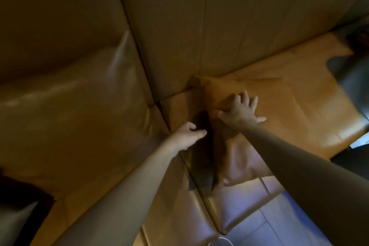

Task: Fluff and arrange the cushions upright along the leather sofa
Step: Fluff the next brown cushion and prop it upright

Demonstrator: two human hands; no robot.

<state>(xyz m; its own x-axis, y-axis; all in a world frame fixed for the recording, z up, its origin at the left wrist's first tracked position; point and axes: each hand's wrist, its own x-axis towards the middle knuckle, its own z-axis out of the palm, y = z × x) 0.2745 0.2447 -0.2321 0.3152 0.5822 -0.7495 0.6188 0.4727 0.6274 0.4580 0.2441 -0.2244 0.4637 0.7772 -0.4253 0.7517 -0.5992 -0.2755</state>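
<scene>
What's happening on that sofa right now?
A person is leaning over a tan leather sofa, working on a leather cushion that lies tilted on the seat rather than standing upright. The right hand is spread open and pressing on the cushion's upper part. The left hand reaches in beside its left edge with fingers curled, though whether it grips anything is unclear. A larger cushion leans against the backrest on the left. The arranging is not finished.

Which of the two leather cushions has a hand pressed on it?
The flat tan leather cushion right of the seat seam, under the right hand; the big upright one is untouched.
</scene>
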